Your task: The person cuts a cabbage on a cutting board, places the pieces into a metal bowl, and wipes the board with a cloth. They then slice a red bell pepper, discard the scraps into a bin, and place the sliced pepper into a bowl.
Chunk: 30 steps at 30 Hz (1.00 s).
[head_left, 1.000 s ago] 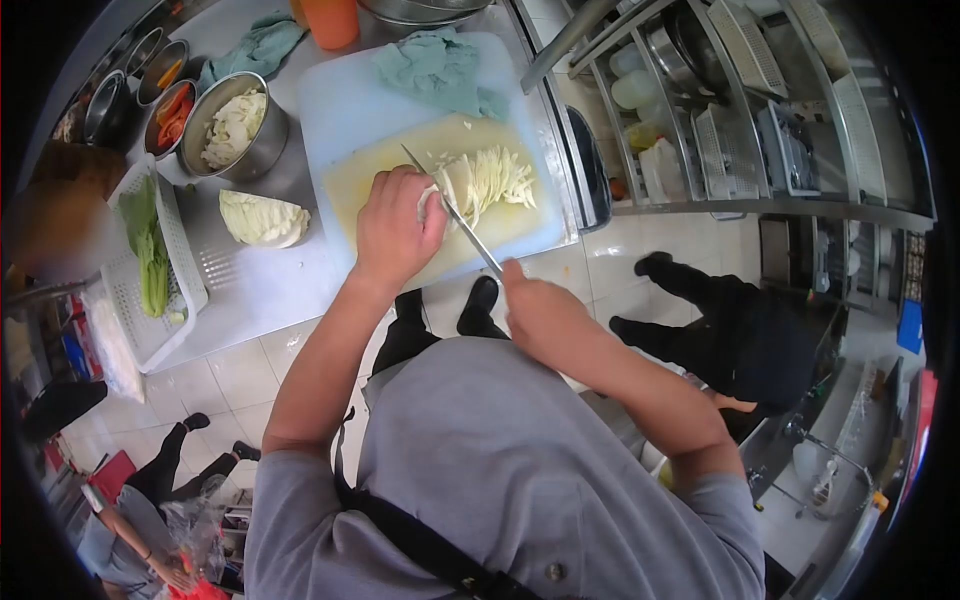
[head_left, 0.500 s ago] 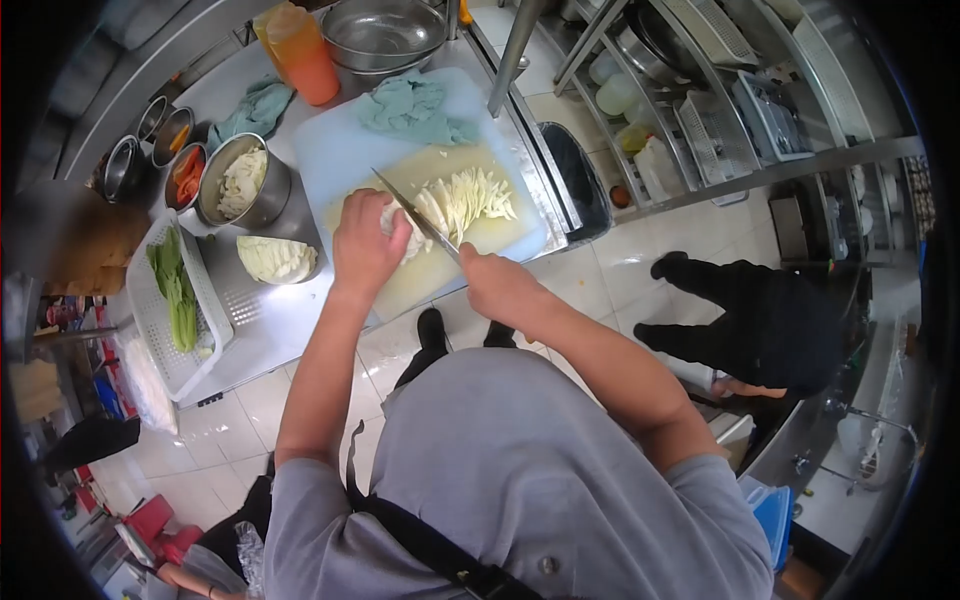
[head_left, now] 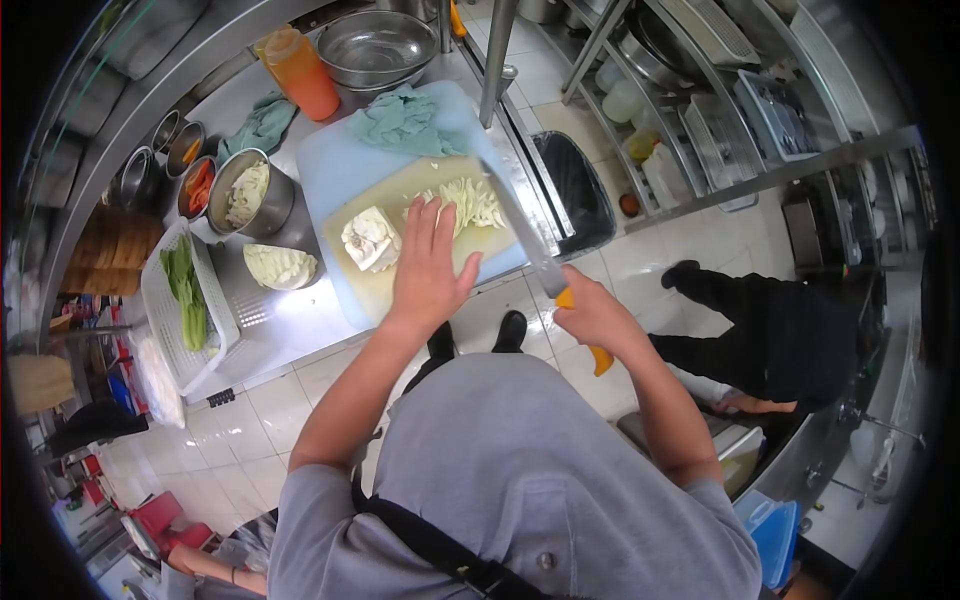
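My left hand point(head_left: 432, 270) lies with fingers stretched out over the near end of the shredded cabbage point(head_left: 475, 203), thumb apart. Just left of it, a cut cabbage chunk point(head_left: 371, 240) rests on the yellowish cutting board point(head_left: 372, 292), which sits on a larger pale blue board point(head_left: 325, 165). My right hand point(head_left: 597, 312) is wrapped round the yellow handle of a large knife point(head_left: 535, 245). Its blade points away from me along the right side of the boards, apart from the cabbage. Another cabbage wedge point(head_left: 280, 266) is on the steel counter to the left.
A pot of cut cabbage point(head_left: 275, 200), bowls, and a white basket point(head_left: 215, 340) with green stalks stand left. A teal cloth point(head_left: 405, 120), orange-filled bottle point(head_left: 312, 90) and steel bowl point(head_left: 375, 48) are behind. A black-lined bin point(head_left: 575, 190) and another person point(head_left: 770, 335) are right.
My left hand has let go of the cabbage chunk and moved right onto the shreds, fingers straightened. My right hand has drawn the knife off the cabbage, to the right and toward me.
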Available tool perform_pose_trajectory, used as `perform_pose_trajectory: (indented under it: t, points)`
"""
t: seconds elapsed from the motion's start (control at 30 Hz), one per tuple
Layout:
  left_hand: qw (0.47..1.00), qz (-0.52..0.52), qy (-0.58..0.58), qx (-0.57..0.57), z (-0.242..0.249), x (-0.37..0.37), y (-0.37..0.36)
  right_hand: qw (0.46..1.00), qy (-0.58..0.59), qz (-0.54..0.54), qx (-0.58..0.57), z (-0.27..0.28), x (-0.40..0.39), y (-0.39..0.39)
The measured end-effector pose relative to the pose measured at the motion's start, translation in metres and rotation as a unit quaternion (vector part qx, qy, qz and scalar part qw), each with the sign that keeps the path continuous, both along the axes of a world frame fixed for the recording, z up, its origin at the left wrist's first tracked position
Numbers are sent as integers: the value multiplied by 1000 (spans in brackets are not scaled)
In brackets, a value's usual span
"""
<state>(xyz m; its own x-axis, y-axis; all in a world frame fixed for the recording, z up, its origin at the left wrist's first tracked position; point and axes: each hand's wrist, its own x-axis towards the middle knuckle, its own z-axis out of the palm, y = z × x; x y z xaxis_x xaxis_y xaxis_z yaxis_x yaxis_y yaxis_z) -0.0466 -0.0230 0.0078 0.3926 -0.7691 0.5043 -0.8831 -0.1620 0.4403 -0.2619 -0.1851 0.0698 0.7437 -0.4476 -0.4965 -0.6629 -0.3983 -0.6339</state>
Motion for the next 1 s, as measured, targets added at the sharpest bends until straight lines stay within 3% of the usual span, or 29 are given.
perform_pose_trajectory:
  t: [0.1,0.17,0.4,0.67,1.0]
  points:
    - [996,82,2,46,-7,-9,-24,990,81,-68,92,3,-11,-11]
    - [980,170,-29,102,-26,-4,-40,990,67,-50,117,-7,-15,-13]
    - [970,193,-37,141,-36,9,-61,982,37,9,187,-34,10,-2]
    - [984,177,-2,-6,-55,28,-61,975,15,63,212,-48,33,-9]
    - [975,170,106,-91,-51,32,-64,965,33,76,249,-4,48,-13]
